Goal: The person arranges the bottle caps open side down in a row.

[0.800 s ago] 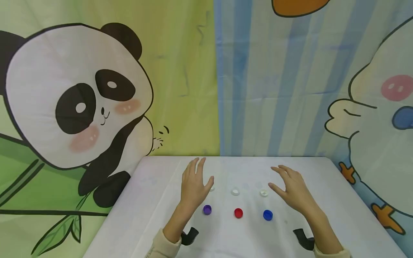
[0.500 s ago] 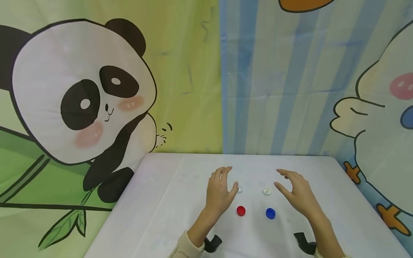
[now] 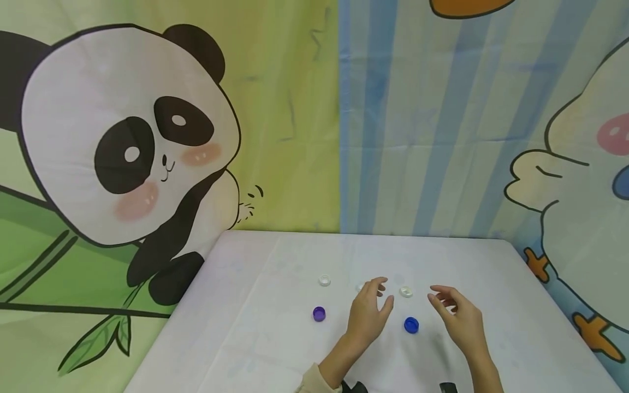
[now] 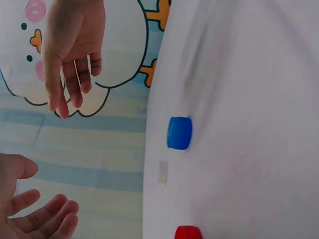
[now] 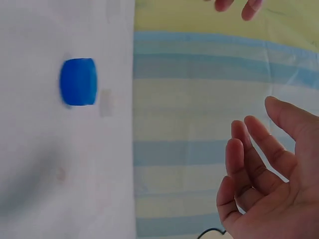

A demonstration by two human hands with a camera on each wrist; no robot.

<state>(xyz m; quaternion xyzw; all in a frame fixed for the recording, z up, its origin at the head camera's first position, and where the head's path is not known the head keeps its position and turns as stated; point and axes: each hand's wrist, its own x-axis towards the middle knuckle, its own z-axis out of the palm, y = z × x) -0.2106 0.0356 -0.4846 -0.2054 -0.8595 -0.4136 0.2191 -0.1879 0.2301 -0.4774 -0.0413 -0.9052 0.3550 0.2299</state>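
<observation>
In the head view my left hand (image 3: pixel 366 316) hovers over the table with loosely bent fingers, holding nothing. It hides the red cap (image 4: pixel 188 232), which shows at the bottom edge of the left wrist view. To its right lies a blue cap (image 3: pixel 411 325), between my two hands. My right hand (image 3: pixel 462 322) is raised to the right of that cap, its fingers relaxed and bent around no object. A purple cap (image 3: pixel 319 314) sits left of my left hand. Behind are a white ring-like piece (image 3: pixel 324 280), a second one (image 3: pixel 405 292), and a third partly covered by my left fingers.
The white table (image 3: pixel 255 338) reaches back to a curtain with a panda print (image 3: pixel 132 142) on the left. Blue stripes (image 3: pixel 378 120) and a white cartoon figure (image 3: pixel 589 218) decorate the right side. Black straps show near both wrists.
My left hand has swept right, uncovering the purple cap and covering the red one. My right hand has shifted slightly right and nearer, its fingers more bent. The caps stay in place.
</observation>
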